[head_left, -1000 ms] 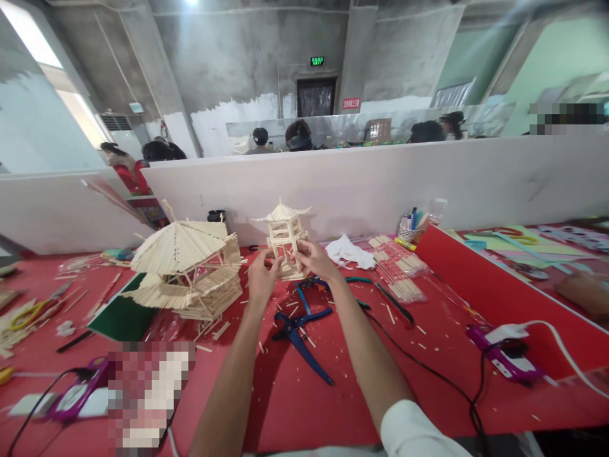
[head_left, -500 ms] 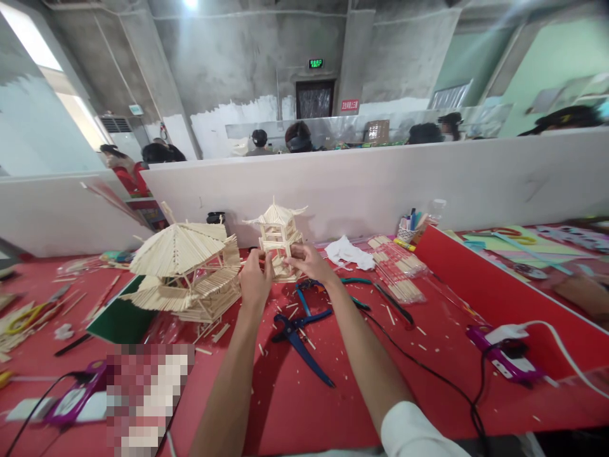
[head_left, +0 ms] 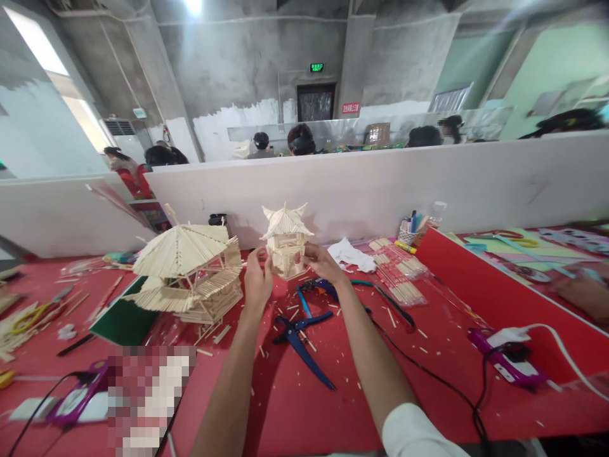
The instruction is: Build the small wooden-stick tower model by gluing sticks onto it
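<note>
Between my two hands is a small pavilion model (head_left: 287, 225) built of pale wooden sticks, with a pointed roof and upturned corners. My left hand (head_left: 257, 278) grips its left side near the base, fingers curled. On the opposite side, my right hand (head_left: 325, 263) holds the lower frame with fingers and thumb. Whether its base touches the table I cannot tell. A larger stick pavilion (head_left: 183, 251) stands to the left of my left hand. Blue-handled cutters (head_left: 299, 346) lie on the red table below the hands, with another pair of pliers (head_left: 318, 287) just behind them.
Packs of sticks (head_left: 397, 270) and a crumpled white tissue (head_left: 349, 254) lie to the right. A red board (head_left: 495, 304) stands beyond them. Purple power strips (head_left: 507, 362) with cables are on both sides. Stick scraps litter the red table (head_left: 295, 419). A white partition (head_left: 361, 184) runs behind.
The small pavilion has turned between my hands and shifted slightly right, so another roof face and its corners now point toward me. Both hands keep hold of it.
</note>
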Demonstrator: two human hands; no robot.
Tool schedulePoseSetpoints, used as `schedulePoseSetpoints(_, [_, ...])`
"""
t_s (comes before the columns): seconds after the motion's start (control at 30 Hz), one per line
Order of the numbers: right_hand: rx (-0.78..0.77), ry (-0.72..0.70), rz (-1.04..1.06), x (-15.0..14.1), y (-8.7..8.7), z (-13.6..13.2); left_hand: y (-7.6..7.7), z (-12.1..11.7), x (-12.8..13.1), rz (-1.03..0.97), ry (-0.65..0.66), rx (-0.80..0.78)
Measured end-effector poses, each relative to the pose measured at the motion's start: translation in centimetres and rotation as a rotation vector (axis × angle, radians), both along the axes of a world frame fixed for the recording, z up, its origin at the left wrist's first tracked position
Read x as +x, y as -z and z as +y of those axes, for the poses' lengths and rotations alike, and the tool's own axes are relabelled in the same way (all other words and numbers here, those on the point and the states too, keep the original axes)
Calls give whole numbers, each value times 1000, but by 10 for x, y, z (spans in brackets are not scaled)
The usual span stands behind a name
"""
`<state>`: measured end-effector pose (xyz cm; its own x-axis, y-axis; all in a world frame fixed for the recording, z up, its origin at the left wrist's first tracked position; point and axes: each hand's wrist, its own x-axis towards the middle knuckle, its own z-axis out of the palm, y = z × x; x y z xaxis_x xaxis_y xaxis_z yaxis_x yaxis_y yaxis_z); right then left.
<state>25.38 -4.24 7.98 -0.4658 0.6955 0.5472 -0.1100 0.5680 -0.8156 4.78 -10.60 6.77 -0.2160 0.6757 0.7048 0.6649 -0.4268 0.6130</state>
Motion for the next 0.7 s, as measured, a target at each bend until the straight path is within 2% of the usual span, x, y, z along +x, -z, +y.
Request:
schedulePoseSetpoints(0.1, [72,67,-11,9,5,6,3,2,1,25,196,-74])
schedulePoseSetpoints(0.2, [85,140,36,13,10,12,4,-1,8,71,330,-109])
schedulePoseSetpoints(0.43, [151,193,103,14,7,12,9,-7,25,111,461,-22])
schedulePoseSetpoints(0.53, [143,191,149,14,3,7,6,-10,23,73,417,66])
schedulePoseSetpoints(0.63, [117,173,201,12,2,5,2,-11,19,-41,238,170])
schedulePoseSetpoints(0.7, [87,155,223,12,4,6,0,-9,18,-116,161,183])
